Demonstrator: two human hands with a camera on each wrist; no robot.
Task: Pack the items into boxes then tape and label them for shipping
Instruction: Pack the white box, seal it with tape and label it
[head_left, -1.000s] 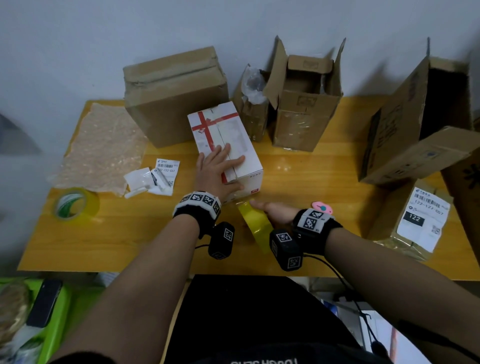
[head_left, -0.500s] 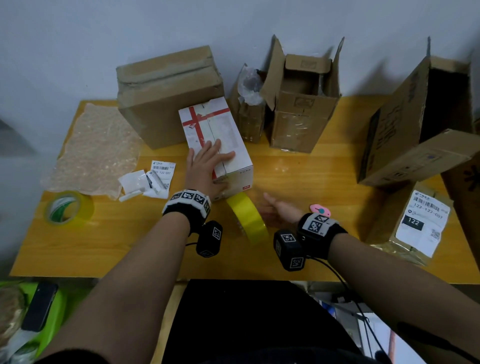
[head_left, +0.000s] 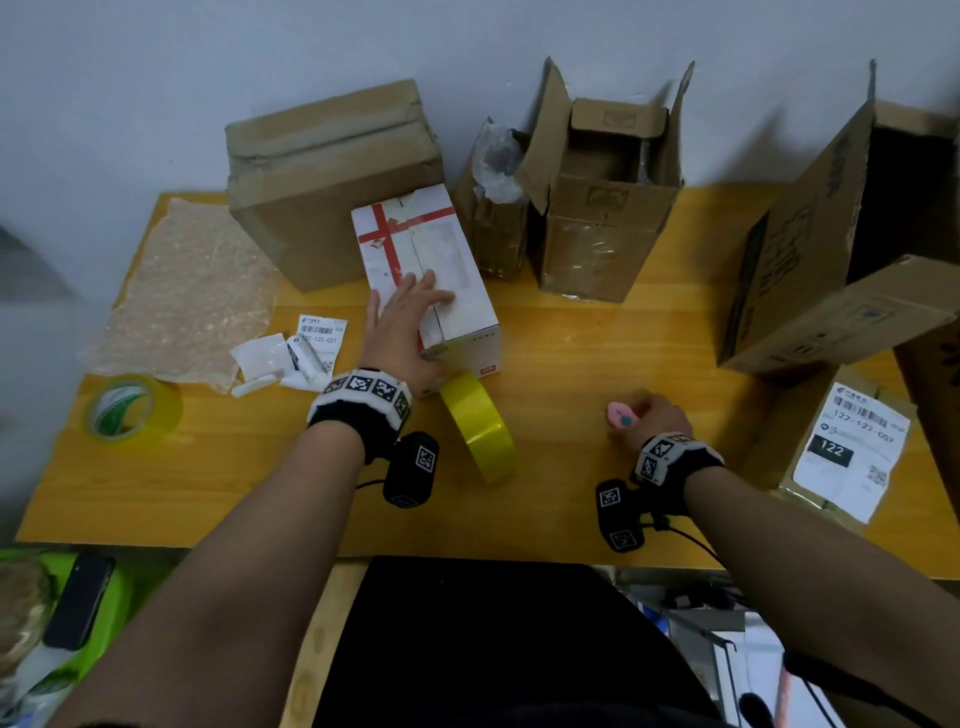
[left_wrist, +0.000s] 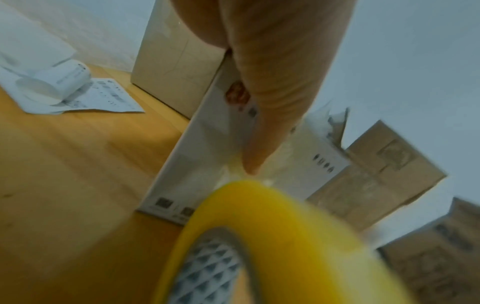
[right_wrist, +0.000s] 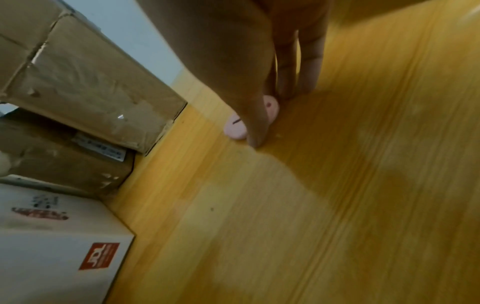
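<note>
A white box (head_left: 441, 260) with a red tape cross lies mid-table. My left hand (head_left: 413, 312) rests flat on its top with straight fingers; in the left wrist view the thumb (left_wrist: 270, 107) presses down on the box's near face (left_wrist: 197, 156). A yellow tape roll (head_left: 480, 426) stands on edge right in front of that face, and it fills the lower part of the left wrist view (left_wrist: 272, 226). To the right, my right hand (head_left: 636, 418) pinches a small pink cutter (head_left: 621, 415) that lies on the table; thumb and fingers close round the cutter (right_wrist: 235, 127).
On the wooden table (head_left: 571, 338) a second tape roll (head_left: 130, 410), bubble wrap (head_left: 192, 291) and loose labels (head_left: 311, 348) lie at the left. A closed brown box (head_left: 332, 182) and an open box (head_left: 602, 208) stand behind. A large open box (head_left: 831, 249) and a labelled parcel (head_left: 841, 447) sit at the right.
My right hand let go of the yellow tape roll and moved right to the pink cutter, which it now pinches. The roll stays standing by the box. My left hand keeps pressing the box.
</note>
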